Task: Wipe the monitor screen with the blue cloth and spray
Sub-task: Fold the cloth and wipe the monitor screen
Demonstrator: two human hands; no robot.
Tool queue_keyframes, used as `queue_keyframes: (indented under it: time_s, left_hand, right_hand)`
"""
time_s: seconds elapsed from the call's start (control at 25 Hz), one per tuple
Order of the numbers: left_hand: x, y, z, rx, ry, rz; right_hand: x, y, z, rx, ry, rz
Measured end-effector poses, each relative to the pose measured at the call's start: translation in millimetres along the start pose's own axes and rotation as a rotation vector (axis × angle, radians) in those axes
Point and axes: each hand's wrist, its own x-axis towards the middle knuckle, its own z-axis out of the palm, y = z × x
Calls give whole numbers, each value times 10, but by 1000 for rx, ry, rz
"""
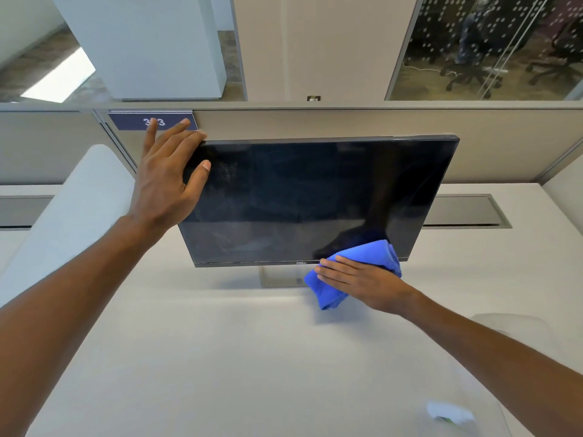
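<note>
Touching 1 monitor: left hand, right hand, 1 blue cloth

A blurred pale object lies on the desk; the left hand hides the middle digit of the sign

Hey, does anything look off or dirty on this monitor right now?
Yes: a pale speckled patch sits upper left on the monitor screen, by the left hand, with faint streaks lower left. The blue cloth is down at the bottom edge. No cracks or spills visible.
</note>
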Motion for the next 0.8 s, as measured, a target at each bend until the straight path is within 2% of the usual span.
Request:
queue_keyframes:
  time_s: [0.16,0.24,0.36,0.48,0.56,0.68,0.8]
  left_hand:
    - [17,15,-20,3,-23,-12]
    - [16,8,-31,13,-41,0]
    - [29,-34,-79,25,-79,24]
    - [37,-78,-131,66,-126,70]
    - [34,-136,-179,99,-130,96]
    - [-10,-286,-258,48,-79,8]
    - [-101,-375,-286,-41,-105,-86]
  right_hand:
    - [575,220,-385,22,175,31]
    - [860,365,-626,57,339,150]
    - [1067,642,-959,228,703,569]
    - [985,826,-1081,230,926,1017]
    - [948,815,-1074,196,929,1156]
    - [1045,673,-1046,215,812,1121]
    - [1308,557,-1047,244,794,1087]
